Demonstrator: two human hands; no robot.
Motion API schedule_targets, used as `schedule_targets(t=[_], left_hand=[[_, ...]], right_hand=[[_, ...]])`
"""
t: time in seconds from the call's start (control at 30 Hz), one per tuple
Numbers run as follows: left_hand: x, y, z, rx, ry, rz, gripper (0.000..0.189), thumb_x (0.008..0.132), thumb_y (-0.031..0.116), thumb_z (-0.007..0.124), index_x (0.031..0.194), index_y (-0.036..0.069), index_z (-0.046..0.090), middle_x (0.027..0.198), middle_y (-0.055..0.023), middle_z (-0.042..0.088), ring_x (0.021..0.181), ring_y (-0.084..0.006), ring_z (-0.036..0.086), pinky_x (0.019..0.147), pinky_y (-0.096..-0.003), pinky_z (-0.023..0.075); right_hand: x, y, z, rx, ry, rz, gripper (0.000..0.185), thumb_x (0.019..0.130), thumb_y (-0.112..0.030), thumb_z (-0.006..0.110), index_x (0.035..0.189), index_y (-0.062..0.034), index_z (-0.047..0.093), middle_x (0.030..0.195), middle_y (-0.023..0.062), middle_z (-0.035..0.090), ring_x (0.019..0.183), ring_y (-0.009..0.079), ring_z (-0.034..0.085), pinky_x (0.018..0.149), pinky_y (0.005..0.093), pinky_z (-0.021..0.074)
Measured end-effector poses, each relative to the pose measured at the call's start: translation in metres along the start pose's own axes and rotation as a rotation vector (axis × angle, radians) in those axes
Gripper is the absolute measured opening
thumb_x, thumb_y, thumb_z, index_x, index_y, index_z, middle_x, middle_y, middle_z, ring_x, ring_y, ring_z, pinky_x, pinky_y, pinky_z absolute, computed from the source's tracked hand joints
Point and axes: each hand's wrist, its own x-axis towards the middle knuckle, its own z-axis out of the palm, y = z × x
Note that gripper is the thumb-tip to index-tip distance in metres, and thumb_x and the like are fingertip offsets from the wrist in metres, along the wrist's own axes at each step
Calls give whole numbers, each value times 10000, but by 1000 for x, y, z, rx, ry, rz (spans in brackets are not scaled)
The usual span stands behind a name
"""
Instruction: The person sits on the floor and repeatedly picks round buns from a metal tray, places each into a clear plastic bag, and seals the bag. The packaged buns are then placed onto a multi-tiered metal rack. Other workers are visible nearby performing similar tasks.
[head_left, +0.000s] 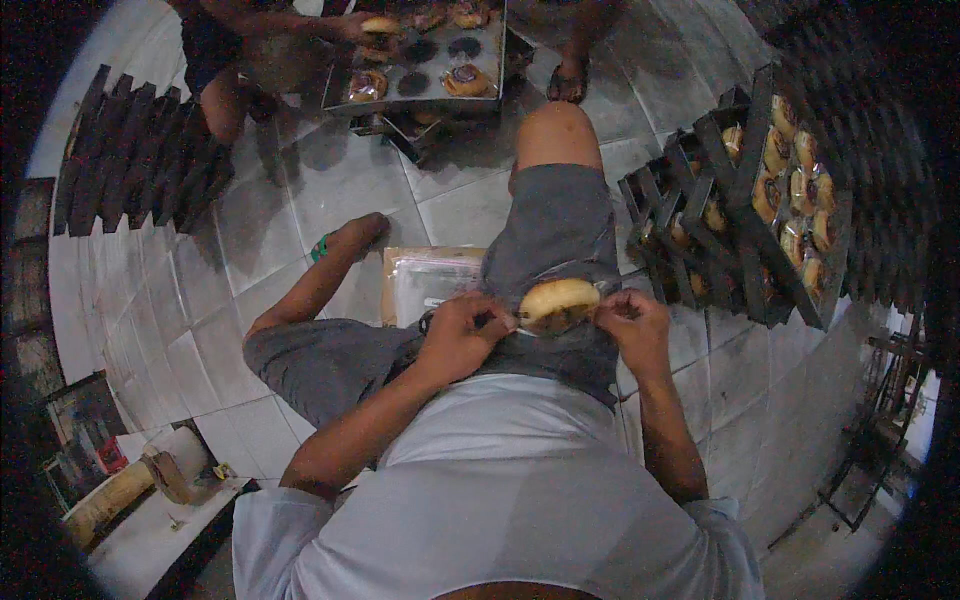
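A round golden bread bun (559, 304) in a clear plastic bag is held up over my lap, between my two hands. My left hand (469, 330) pinches the bag at the bun's left side with thumb and fingers. On the right side, my right hand (634, 319) pinches the bag's other edge. Just beyond my left hand, a stack of clear plastic bags (435, 281) lies in a cardboard box (388, 289) on the floor.
Ahead, a dark metal tray (412, 105) holds buns, with another person's hand (349, 28) over it holding a bun. At right, stacked trays (784, 277) hold wrapped buns. Dark trays (135, 157) stand at far left. A low white table (165, 517) bears a roll.
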Motion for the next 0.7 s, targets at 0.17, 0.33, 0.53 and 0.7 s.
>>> schedule_targets(t=[0.17,0.33,0.53,0.7], left_hand=[[10,-4,6,77,113,236,177,879,170,735,929,2,717,869,-176,645,894,-366,626,806,-460,488],[13,-19,-1,-24,224,322,181,898,110,716,1031,-13,695,983,-185,661,919,-367,640,809,-428,521],[-31,-88,-30,-56,481,170,355,895,7,664,1248,36,670,1247,-151,704,1085,-346,689,893,-443,572],[-9,-95,-33,792,458,244,334,868,131,685,1194,60,705,1316,-126,700,1185,-307,663,1084,-528,468]], right_hand=[[30,6,-14,107,187,-97,446,887,-220,828,1246,13,701,1172,93,741,993,137,688,908,299,541],[-6,-115,49,-72,-283,-355,615,852,-258,869,1364,-4,641,1263,127,724,1121,189,695,992,353,538],[140,-211,64,-129,448,-1416,620,848,-197,824,1391,0,601,1324,167,696,1152,299,710,970,403,582],[297,-261,96,-538,199,-1512,648,814,-234,815,1402,-58,608,1295,171,697,1159,256,709,987,390,572]])
